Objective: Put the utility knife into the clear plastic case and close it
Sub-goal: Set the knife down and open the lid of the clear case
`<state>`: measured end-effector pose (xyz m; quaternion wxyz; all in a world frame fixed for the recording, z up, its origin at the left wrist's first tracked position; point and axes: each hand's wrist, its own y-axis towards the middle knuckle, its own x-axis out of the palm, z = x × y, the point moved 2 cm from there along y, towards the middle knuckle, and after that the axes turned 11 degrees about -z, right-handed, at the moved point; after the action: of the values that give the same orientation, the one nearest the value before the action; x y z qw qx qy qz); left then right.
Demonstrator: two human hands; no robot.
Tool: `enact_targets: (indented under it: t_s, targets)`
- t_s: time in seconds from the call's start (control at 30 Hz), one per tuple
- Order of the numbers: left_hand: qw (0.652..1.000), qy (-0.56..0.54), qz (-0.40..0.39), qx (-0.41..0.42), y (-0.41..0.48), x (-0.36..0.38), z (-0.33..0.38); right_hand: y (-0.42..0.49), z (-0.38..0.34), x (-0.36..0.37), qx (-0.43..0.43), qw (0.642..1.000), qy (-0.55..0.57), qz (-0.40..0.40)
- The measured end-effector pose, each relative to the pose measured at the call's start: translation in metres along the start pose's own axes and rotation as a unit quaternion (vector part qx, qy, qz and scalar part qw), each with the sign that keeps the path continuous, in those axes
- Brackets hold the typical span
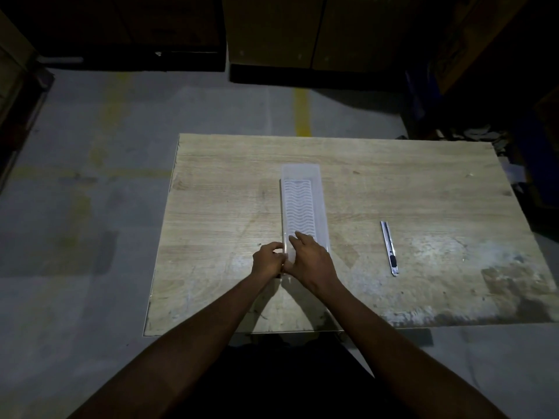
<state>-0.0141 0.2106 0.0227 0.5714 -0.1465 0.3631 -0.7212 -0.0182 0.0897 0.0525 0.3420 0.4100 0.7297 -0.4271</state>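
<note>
- On the wooden surface (230, 189), head view: clear plastic case (303, 207) lies lengthwise at mid-surface, its near end toward the near edge.
- Left hand (267, 259) pinches the case's near left rim, fingers closed on it. Right hand (311, 258) rests over the near end, fingers spread loosely; whether it clamps the case, I cannot tell.
- Utility knife (389, 248) lies on the surface well apart from both hands, toward the right edge, untouched.
- Judgement: task is at an early stage. Whether the lid is on cannot be told; knife not yet inserted; closing remains.
</note>
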Motion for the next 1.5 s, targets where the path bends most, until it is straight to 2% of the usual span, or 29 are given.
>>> enact_targets:
  t_s: [0.07, 0.23, 0.33, 0.4, 0.47, 0.53, 0.6, 0.7, 0.8, 0.83, 0.93, 1.03, 1.1, 1.23, 1.33, 1.5]
  targets:
    - [0.999, 0.013, 0.046, 0.016, -0.007, 0.046, 0.036, -0.011, 0.047, -0.032, -0.046, 0.998, 0.029, 0.012]
    - [0.996, 0.053, 0.062, 0.021, -0.007, 0.042, 0.034, -0.012, 0.041, -0.043, -0.077, 0.992, 0.071, 0.070]
    - [0.995, 0.063, 0.072, -0.003, 0.000, 0.038, 0.023, -0.014, 0.039, -0.049, -0.108, 0.985, 0.046, 0.130]
    - [0.993, 0.066, 0.102, -0.011, 0.000, 0.081, 0.044, -0.024, 0.090, -0.067, -0.127, 0.981, 0.057, 0.138]
    - [0.993, 0.054, 0.105, -0.022, -0.002, 0.077, 0.041, -0.020, 0.098, -0.068, -0.114, 0.977, 0.069, 0.168]
    - [0.992, 0.066, 0.105, -0.034, 0.001, 0.076, 0.034, -0.018, 0.105, -0.073, -0.093, 0.973, 0.106, 0.181]
    - [0.990, 0.075, 0.110, -0.037, -0.001, 0.074, 0.031, -0.018, 0.114, -0.082, -0.048, 0.954, 0.215, 0.204]
    - [0.992, 0.058, 0.105, -0.046, 0.004, 0.072, 0.021, -0.016, 0.139, -0.077, 0.097, 0.901, 0.368, 0.206]
    - [0.994, 0.034, 0.094, -0.050, 0.011, 0.069, 0.005, -0.018, 0.165, -0.058, 0.192, 0.847, 0.460, 0.182]
    - [0.994, 0.030, 0.092, -0.049, 0.012, 0.068, 0.002, -0.022, 0.173, -0.051, 0.213, 0.840, 0.469, 0.169]
    - [0.994, 0.013, 0.096, -0.049, 0.006, 0.067, 0.003, -0.035, 0.197, -0.030, 0.251, 0.866, 0.406, 0.146]
    - [0.994, 0.003, 0.098, -0.050, 0.002, 0.069, 0.004, -0.051, 0.211, -0.017, 0.221, 0.921, 0.298, 0.118]
    - [0.994, -0.007, 0.098, -0.050, 0.001, 0.068, 0.001, -0.059, 0.212, -0.016, 0.220, 0.943, 0.234, 0.085]
    - [0.994, -0.028, 0.091, -0.054, -0.003, 0.068, 0.003, -0.065, 0.211, -0.019, 0.264, 0.954, 0.144, 0.001]
    - [0.993, -0.036, 0.093, -0.057, -0.008, 0.076, 0.005, -0.065, 0.226, -0.017, 0.261, 0.960, 0.089, -0.047]
    - [0.991, -0.045, 0.107, -0.061, -0.012, 0.082, 0.005, -0.057, 0.238, -0.022, 0.257, 0.958, 0.086, -0.089]
